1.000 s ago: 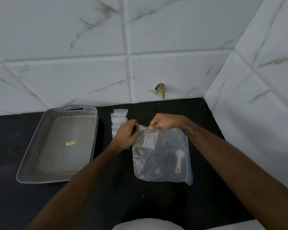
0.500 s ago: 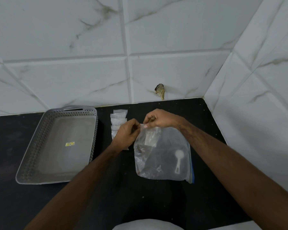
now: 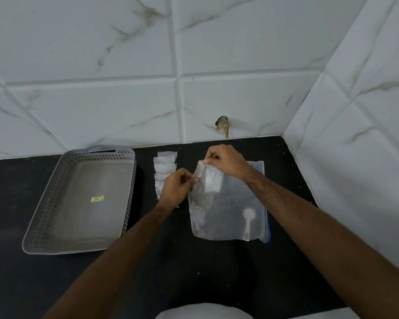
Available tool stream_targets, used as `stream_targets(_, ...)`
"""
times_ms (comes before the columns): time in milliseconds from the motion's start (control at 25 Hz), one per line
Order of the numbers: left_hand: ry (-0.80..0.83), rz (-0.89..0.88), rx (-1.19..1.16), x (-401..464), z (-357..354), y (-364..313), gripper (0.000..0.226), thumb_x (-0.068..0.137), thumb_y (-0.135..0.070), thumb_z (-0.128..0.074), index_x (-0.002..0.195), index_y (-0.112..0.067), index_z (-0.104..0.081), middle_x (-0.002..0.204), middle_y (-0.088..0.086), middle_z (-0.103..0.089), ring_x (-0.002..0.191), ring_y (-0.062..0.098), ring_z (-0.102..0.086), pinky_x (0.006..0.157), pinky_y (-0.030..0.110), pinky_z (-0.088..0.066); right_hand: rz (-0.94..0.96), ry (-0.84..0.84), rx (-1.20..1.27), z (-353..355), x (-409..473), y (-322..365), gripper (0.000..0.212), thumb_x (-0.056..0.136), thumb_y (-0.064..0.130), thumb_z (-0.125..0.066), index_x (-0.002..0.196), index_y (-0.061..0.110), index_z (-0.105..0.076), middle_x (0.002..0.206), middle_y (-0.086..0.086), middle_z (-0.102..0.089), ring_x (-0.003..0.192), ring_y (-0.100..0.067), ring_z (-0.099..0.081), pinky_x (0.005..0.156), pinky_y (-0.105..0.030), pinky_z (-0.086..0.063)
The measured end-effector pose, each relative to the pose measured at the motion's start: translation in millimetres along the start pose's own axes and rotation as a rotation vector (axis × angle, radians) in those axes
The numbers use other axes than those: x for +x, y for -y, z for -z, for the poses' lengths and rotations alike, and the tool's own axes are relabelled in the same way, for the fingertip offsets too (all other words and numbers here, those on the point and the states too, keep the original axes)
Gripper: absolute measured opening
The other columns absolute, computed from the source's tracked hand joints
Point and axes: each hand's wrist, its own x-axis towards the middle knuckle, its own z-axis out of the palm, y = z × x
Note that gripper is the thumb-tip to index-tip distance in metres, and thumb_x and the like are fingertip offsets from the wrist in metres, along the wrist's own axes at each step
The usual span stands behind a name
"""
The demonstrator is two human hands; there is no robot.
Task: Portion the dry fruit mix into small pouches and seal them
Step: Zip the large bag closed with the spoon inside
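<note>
A large clear zip bag (image 3: 228, 210) lies on the black counter (image 3: 194, 261), with a white scoop (image 3: 248, 223) inside it and some dark mix near its left side. My left hand (image 3: 175, 188) pinches the bag's left top edge. My right hand (image 3: 224, 161) pinches the top edge further back and lifts it. A row of small clear pouches (image 3: 164, 169) lies just left of the bag, partly hidden behind my left hand.
A grey perforated tray (image 3: 55, 203) stands on the left of the counter with a small yellow sticker inside. White marble-look tiled walls close the back and the right side. A small brown mark (image 3: 222, 127) sits on the back wall.
My right hand has moved back and up with the bag's top edge, pulling the mouth apart from my left hand. The bag has shifted slightly to the right.
</note>
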Motion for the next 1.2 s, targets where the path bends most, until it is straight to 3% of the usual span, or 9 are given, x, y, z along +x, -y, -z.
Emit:
stream_targets(200, -0.052, 0.026, -0.071, -0.7, -1.5, -7.8, 0.016, 0.091, -0.023, -0.074, 0.088, -0.013, -0.062, 0.085, 0.002, -0.072, 0.080, 0.017, -0.071, 0.069, 0.032, -0.060, -0.023, -0.118, -0.121, -1.0, -6.6, 2.3, 0.016, 0.094, 0.043, -0.066, 0.094, 0.027, -0.067, 0.087, 0.012, -0.070, 0.081, -0.008, -0.065, 0.078, -0.035, -0.054)
stream_targets(320, -0.053, 0.075, -0.224, -2.1, -0.4, -6.1, 0.008, 0.098, -0.020, -0.066, 0.094, -0.014, -0.061, 0.090, 0.004, -0.069, 0.084, 0.022, -0.067, 0.067, 0.032, -0.058, -0.054, 0.092, 0.094, 7.1, -5.8, -2.2, 0.028, 0.086, 0.046, -0.075, 0.101, 0.024, -0.067, 0.096, 0.006, -0.072, 0.089, -0.012, -0.068, 0.081, -0.035, -0.054)
stream_targets(400, 0.014, 0.113, -0.329, -2.4, 2.0, -1.3, 0.005, 0.101, -0.018, -0.061, 0.103, -0.013, -0.061, 0.098, 0.007, -0.069, 0.092, 0.026, -0.068, 0.075, 0.037, -0.059, -0.026, 0.210, 0.068, 14.3, -5.9, -5.8, 0.034, 0.083, 0.039, -0.080, 0.103, 0.015, -0.067, 0.097, -0.001, -0.070, 0.086, -0.013, -0.064, 0.078, -0.034, -0.051)
stream_targets(480, 0.143, 0.154, -0.363, -5.1, 4.3, 1.6, 0.026, 0.096, -0.023, -0.069, 0.117, -0.014, -0.058, 0.114, 0.008, -0.069, 0.106, 0.026, -0.068, 0.084, 0.040, -0.059, 0.000, 0.184, 0.078, 16.2, -5.1, -8.9, 0.031, 0.088, 0.032, -0.078, 0.092, 0.005, -0.064, 0.083, -0.004, -0.062, 0.075, -0.014, -0.055, 0.072, -0.033, -0.043)
stream_targets(600, 0.331, 0.273, -0.306, -17.4, 0.8, 0.8, 0.051, 0.088, -0.030, -0.078, 0.131, -0.021, -0.053, 0.123, -0.001, -0.069, 0.110, 0.017, -0.069, 0.085, 0.034, -0.059, -0.032, 0.181, 0.248, 23.9, -3.7, -10.3, 0.033, 0.091, 0.031, -0.074, 0.086, 0.003, -0.057, 0.075, -0.003, -0.054, 0.070, -0.017, -0.050, 0.066, -0.034, -0.041)
stream_targets(760, 0.318, 0.299, -0.468, -28.4, -8.5, 7.3, 0.045, 0.091, -0.030, -0.073, 0.132, -0.018, -0.059, 0.121, 0.004, -0.073, 0.110, 0.022, -0.072, 0.096, 0.048, -0.057, -0.080, 0.118, 0.267, 42.8, -1.4, -7.6, 0.029, 0.092, 0.034, -0.073, 0.105, 0.009, -0.065, 0.095, 0.001, -0.072, 0.087, -0.017, -0.069, 0.073, -0.031, -0.053)
stream_targets(880, 0.233, 0.359, -0.615, -33.3, -10.8, 11.7, 0.043, 0.093, -0.026, -0.071, 0.133, -0.016, -0.059, 0.121, 0.009, -0.073, 0.111, 0.027, -0.071, 0.099, 0.053, -0.055, -0.094, -0.003, 0.164, 50.3, -8.6, -17.6, 0.037, 0.093, 0.036, -0.072, 0.123, 0.018, -0.060, 0.111, -0.001, -0.070, 0.104, -0.019, -0.068, 0.081, -0.025, -0.051)
stream_targets(1040, 0.178, 0.477, -0.740, -38.5, -14.3, 19.3, 0.040, 0.094, -0.021, -0.069, 0.132, -0.012, -0.060, 0.122, 0.012, -0.073, 0.111, 0.029, -0.071, 0.098, 0.053, -0.055, -0.392, 0.047, 0.006, 41.8, -38.7, -60.6, 0.062, 0.094, 0.041, -0.068, 0.143, 0.012, -0.045, 0.142, -0.013, -0.054, 0.125, -0.027, -0.057, 0.101, -0.039, -0.048)
stream_targets(1200, 0.121, 0.533, -0.869, -39.1, -17.1, 13.4, 0.031, 0.096, -0.017, -0.067, 0.126, -0.014, -0.064, 0.118, 0.009, -0.075, 0.107, 0.027, -0.073, 0.088, 0.046, -0.059, -0.666, 0.151, 0.094, 27.1, -82.7, -91.7, 0.058, 0.099, 0.052, -0.055, 0.136, 0.007, -0.051, 0.131, -0.018, -0.063, 0.114, -0.031, -0.064, 0.098, -0.047, -0.052)
